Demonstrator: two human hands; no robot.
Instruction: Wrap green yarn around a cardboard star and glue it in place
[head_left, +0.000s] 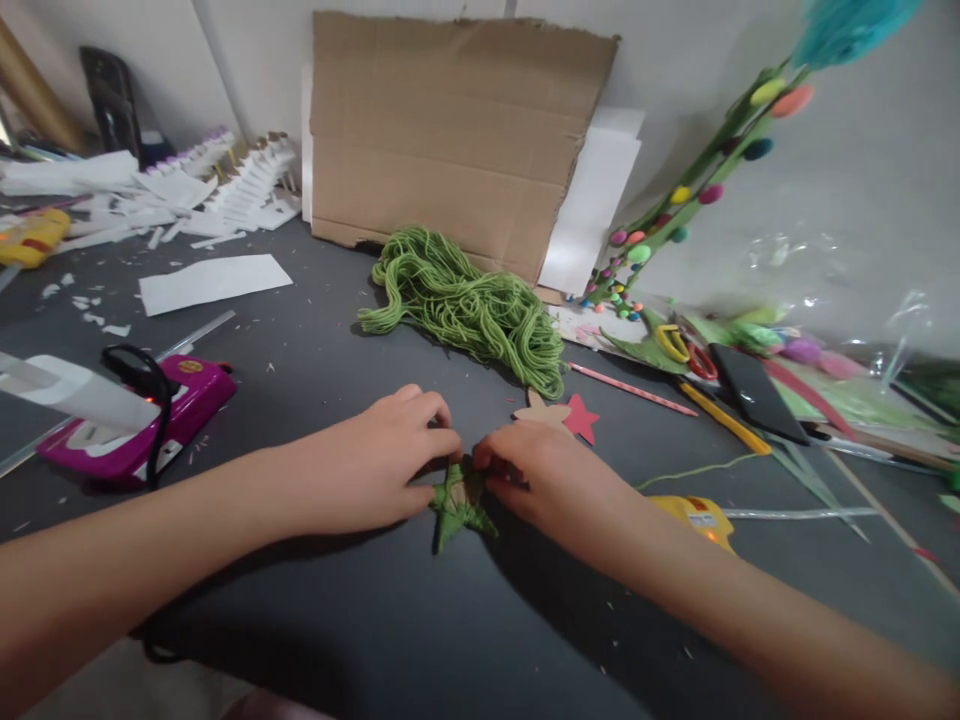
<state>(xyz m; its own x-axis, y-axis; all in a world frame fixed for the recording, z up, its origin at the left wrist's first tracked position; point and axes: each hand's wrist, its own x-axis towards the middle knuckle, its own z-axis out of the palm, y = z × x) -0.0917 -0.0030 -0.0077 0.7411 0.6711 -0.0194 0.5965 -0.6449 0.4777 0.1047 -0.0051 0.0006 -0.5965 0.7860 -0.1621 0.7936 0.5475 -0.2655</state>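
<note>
A small star (459, 507) wrapped in green yarn lies on the dark table, with a patch of brown showing near its middle. My left hand (390, 450) has its fingers curled around the upper left of the star, the thumb against its left point. At the upper right, my right hand (536, 465) grips the star with bent fingers; the fingertips are partly hidden. Behind my right hand lie a brown cardboard star (541, 410) and a red star (582, 419). A strand of green yarn (701, 470) comes out from behind my right forearm.
A heap of green yarn (472, 305) lies before a cardboard sheet (457, 130). To the right are a yellow glue gun (694, 515), a red patterned pencil (634, 389) and scissors (697, 350). A magenta device (142, 425) and paper scraps (90, 305) are at left.
</note>
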